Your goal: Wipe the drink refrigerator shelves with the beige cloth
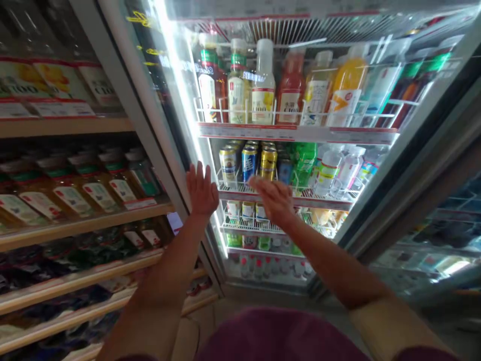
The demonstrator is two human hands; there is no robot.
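A lit drinks cooler stands in front of me, its wire shelves full of bottles and cans. My left hand is raised against or close to the cooler's left edge, fingers apart and holding nothing. Farther right, my right hand is stretched out flat in front of the middle shelves, also holding nothing; whether it touches the glass I cannot tell. Just beyond it sit a blue can, a gold can and a pale can. Green bottles stand beside them.
Wooden shelves with rows of juice bottles run along my left. An orange juice bottle is among those on the cooler's upper shelf. A dark door frame slants down on the right, beside another glass-fronted section.
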